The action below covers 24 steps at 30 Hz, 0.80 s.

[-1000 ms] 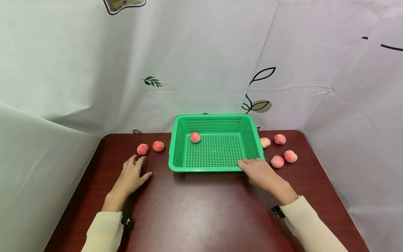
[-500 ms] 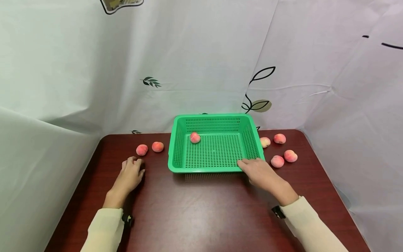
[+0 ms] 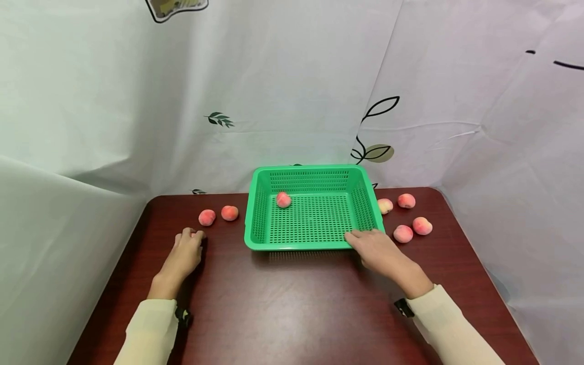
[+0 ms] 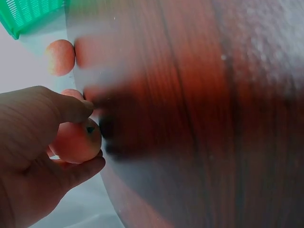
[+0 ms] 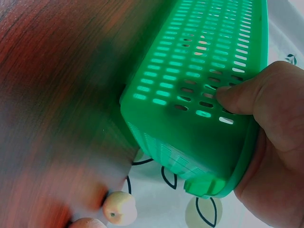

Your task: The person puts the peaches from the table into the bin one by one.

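My left hand [image 3: 181,258] pinches a peach [image 4: 77,142] between thumb and fingers at the left of the table; in the head view the fingers hide most of that fruit. Just beyond it lie two more peaches, one [image 3: 207,217] nearer the hand and one [image 3: 229,213] closer to the basket. The green plastic basket [image 3: 301,245] stands at the table's far middle, with a single peach [image 3: 283,199] inside toward its left. At the basket's near right corner my right hand [image 3: 380,255] grips the rim, the thumb [image 5: 237,98] pressed on the slotted outer wall.
Several peaches lie right of the basket, among them one [image 3: 403,233] close to my right hand and another [image 3: 406,201] near the back edge. A pale cloth curtain [image 3: 283,91] hangs behind the dark wooden table [image 3: 283,309] and along its sides.
My left hand's spread fingers and thumb have drawn together on a peach, and the hand has shifted slightly left. The right hand and the basket stay where they were.
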Each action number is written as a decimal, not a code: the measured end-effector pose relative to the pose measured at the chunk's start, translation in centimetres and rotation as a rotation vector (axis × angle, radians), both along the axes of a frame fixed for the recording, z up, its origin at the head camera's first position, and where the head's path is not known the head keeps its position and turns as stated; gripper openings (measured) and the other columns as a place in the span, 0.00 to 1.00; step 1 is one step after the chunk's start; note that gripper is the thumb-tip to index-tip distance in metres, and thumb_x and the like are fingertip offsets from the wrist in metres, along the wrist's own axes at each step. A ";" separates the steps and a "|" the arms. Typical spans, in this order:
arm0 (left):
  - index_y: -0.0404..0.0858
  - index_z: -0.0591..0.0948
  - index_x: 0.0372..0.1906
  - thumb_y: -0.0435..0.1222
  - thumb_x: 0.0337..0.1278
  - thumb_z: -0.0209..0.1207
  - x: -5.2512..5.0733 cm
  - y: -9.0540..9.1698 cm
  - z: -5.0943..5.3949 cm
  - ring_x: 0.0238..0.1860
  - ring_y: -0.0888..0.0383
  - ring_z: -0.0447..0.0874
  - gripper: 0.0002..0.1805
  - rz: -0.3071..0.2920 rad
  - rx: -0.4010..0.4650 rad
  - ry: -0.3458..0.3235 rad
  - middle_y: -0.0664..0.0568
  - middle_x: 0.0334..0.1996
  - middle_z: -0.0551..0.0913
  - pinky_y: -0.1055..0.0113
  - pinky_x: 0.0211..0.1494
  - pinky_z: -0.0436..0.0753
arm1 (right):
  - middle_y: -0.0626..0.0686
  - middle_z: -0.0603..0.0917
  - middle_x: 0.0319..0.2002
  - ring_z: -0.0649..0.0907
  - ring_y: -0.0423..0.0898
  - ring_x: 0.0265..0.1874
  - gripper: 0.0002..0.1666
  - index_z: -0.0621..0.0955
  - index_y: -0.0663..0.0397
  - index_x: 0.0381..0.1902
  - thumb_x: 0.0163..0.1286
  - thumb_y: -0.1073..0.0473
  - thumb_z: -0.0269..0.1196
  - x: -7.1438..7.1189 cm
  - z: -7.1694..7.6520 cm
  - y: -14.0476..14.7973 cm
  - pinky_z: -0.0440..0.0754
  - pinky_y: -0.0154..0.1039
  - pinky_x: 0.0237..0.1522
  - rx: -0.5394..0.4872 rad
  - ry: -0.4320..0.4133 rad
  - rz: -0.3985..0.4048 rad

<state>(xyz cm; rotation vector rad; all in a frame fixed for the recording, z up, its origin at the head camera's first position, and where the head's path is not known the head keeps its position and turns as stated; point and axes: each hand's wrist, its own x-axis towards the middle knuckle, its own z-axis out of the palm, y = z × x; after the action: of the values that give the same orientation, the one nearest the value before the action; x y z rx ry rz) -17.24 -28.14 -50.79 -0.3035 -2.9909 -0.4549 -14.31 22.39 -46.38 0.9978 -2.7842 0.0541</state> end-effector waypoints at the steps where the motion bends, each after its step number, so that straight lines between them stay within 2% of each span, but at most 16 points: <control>1: 0.29 0.79 0.50 0.21 0.62 0.59 0.1 -0.1 0.0 0.49 0.25 0.73 0.12 0.000 0.000 -0.001 0.26 0.49 0.73 0.35 0.53 0.77 | 0.45 0.73 0.26 0.77 0.47 0.22 0.19 0.71 0.49 0.34 0.54 0.76 0.63 0.0 0.0 0.0 0.73 0.41 0.31 -0.001 -0.001 0.000; 10: 0.29 0.80 0.47 0.22 0.58 0.58 0.6 -0.4 0.4 0.47 0.25 0.73 0.12 -0.003 0.018 0.045 0.26 0.48 0.74 0.35 0.51 0.77 | 0.45 0.72 0.26 0.77 0.46 0.22 0.17 0.72 0.50 0.35 0.57 0.75 0.63 0.1 0.2 -0.1 0.72 0.40 0.30 0.003 -0.012 -0.002; 19: 0.28 0.78 0.45 0.23 0.60 0.56 1.0 0.2 2.3 0.48 0.26 0.72 0.09 0.003 0.042 0.097 0.27 0.49 0.73 0.35 0.52 0.76 | 0.46 0.73 0.26 0.79 0.47 0.23 0.17 0.73 0.51 0.36 0.57 0.76 0.63 0.2 0.4 0.0 0.73 0.41 0.31 0.005 -0.009 -0.006; 24: 0.27 0.79 0.47 0.22 0.59 0.57 1.1 0.9 3.4 0.48 0.26 0.73 0.11 -0.020 0.041 0.175 0.26 0.49 0.74 0.36 0.52 0.77 | 0.46 0.74 0.27 0.79 0.47 0.23 0.17 0.73 0.51 0.36 0.57 0.75 0.63 0.2 0.4 -0.1 0.74 0.42 0.31 0.000 -0.005 0.000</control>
<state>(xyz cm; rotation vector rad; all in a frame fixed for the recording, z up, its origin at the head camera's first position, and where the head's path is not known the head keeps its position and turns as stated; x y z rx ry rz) -16.16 -27.25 -47.34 -0.3508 -2.8074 -0.4645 -14.12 22.32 -45.96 0.9994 -2.7885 0.0568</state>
